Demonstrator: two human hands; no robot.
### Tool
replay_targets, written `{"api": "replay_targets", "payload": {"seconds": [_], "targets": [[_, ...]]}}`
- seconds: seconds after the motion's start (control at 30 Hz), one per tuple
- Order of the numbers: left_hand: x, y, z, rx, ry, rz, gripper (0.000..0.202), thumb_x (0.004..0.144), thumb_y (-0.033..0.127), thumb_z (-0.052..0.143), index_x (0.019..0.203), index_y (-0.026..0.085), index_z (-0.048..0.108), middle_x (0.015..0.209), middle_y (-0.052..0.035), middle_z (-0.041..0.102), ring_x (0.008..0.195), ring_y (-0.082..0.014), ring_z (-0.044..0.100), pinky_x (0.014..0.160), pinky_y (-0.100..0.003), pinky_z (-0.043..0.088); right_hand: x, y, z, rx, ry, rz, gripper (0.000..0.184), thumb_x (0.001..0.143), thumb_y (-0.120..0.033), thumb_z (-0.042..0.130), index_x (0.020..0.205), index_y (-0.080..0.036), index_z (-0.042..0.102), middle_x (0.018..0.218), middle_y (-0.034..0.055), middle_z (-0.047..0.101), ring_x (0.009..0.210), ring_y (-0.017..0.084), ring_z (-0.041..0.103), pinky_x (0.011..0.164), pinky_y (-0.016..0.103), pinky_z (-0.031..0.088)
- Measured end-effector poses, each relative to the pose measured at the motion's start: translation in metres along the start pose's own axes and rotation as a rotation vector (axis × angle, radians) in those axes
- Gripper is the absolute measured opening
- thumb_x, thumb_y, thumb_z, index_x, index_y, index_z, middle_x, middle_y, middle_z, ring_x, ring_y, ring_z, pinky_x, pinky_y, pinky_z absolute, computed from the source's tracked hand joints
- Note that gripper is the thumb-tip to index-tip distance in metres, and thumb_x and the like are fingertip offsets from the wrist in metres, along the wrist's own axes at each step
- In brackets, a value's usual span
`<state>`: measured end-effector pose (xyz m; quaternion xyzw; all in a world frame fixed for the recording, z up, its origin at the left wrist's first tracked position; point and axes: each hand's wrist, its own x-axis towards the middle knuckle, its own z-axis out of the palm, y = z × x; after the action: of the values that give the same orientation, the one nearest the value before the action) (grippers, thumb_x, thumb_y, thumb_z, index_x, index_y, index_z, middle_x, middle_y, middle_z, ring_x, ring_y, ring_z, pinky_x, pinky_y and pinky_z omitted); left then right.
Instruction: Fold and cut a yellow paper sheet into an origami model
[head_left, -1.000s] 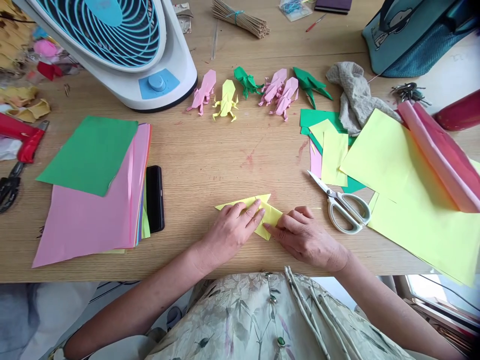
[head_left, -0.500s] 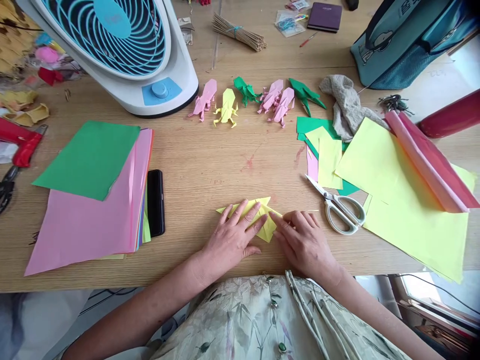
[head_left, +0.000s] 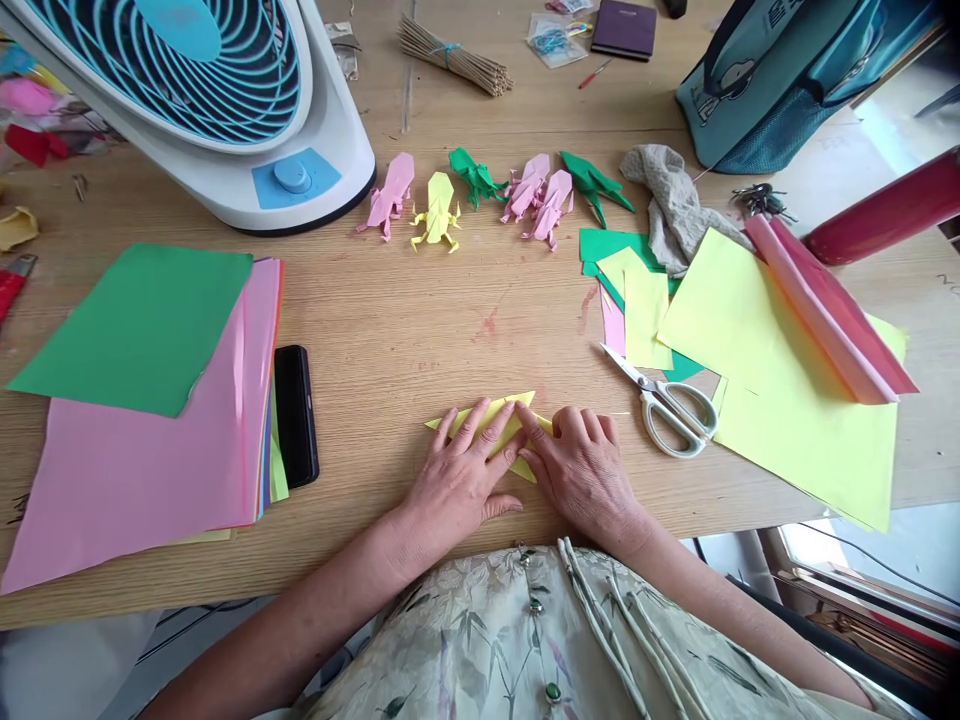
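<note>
A piece of folded yellow origami paper (head_left: pixel 484 408) lies on the table before me, largely hidden by my fingers. My left hand (head_left: pixel 454 480) rests flat on it with fingers spread, pinning it to the wood. From the right, my right hand (head_left: pixel 581 475) reaches over the paper; its index finger is stretched out and touches the paper beside the left fingertips. The other right fingers curl loosely, and the thumb lies apart from the index. To the right are white-handled scissors (head_left: pixel 667 405), blades partly apart, near yellow paper offcuts (head_left: pixel 647 320).
Folded paper frogs, pink, yellow (head_left: pixel 436 210) and green (head_left: pixel 476 178), line the back. A fan (head_left: pixel 300 190) stands back left. A stack of coloured paper (head_left: pixel 150 460) and a phone (head_left: pixel 296 415) lie left. Large yellow sheets (head_left: pixel 810 440), a red bottle (head_left: pixel 885 205) and a bag (head_left: pixel 780 100) are right.
My right index finger has moved left and up, from the paper's right edge onto its middle by the left fingertips. The left hand stays nearly still. The view has shifted slightly.
</note>
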<state>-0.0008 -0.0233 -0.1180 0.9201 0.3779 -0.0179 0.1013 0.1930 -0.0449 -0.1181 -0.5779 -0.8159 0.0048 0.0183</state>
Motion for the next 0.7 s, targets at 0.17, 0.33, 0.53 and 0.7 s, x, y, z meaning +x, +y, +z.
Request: {"api": "replay_targets", "payload": {"seconds": [0.17, 0.33, 0.53, 0.7], "targets": [[0.0, 0.001, 0.001, 0.005, -0.004, -0.001, 0.081, 0.083, 0.064, 0.06, 0.151, 0.027, 0.035, 0.163, -0.0049, 0.023, 0.147, -0.0341, 0.024, 0.116, -0.059, 0.029, 0.001, 0.002, -0.004, -0.016, -0.053, -0.012, 0.05, 0.099, -0.04, 0.045, 0.147, -0.024, 0.044, 0.094, 0.0077, 0.052, 0.084, 0.024, 0.044, 0.074, 0.038, 0.027], [0.0, 0.004, 0.0, 0.011, -0.02, -0.019, 0.08, 0.084, 0.062, 0.061, 0.152, 0.027, 0.034, 0.162, -0.005, 0.024, 0.148, -0.0346, 0.024, 0.115, -0.062, 0.029, 0.001, 0.006, -0.004, -0.044, -0.049, -0.038, 0.049, 0.1, -0.041, 0.042, 0.146, -0.024, 0.045, 0.091, 0.0072, 0.052, 0.082, 0.024, 0.043, 0.074, 0.038, 0.026], [0.001, 0.004, -0.005, 0.015, -0.035, -0.02, 0.084, 0.083, 0.061, 0.062, 0.153, 0.029, 0.03, 0.162, -0.0036, 0.024, 0.148, -0.0332, 0.023, 0.116, -0.061, 0.028, -0.002, 0.009, -0.006, -0.06, -0.055, -0.048, 0.048, 0.1, -0.04, 0.044, 0.145, -0.024, 0.046, 0.091, 0.0076, 0.053, 0.082, 0.024, 0.042, 0.075, 0.038, 0.026], [0.0, 0.005, -0.006, 0.016, -0.04, -0.026, 0.082, 0.083, 0.062, 0.062, 0.152, 0.028, 0.032, 0.162, -0.0036, 0.026, 0.148, -0.0334, 0.025, 0.116, -0.062, 0.027, -0.008, 0.012, -0.005, -0.032, -0.065, -0.045, 0.05, 0.099, -0.04, 0.046, 0.145, -0.021, 0.046, 0.092, 0.0075, 0.053, 0.083, 0.023, 0.043, 0.076, 0.038, 0.028]]}}
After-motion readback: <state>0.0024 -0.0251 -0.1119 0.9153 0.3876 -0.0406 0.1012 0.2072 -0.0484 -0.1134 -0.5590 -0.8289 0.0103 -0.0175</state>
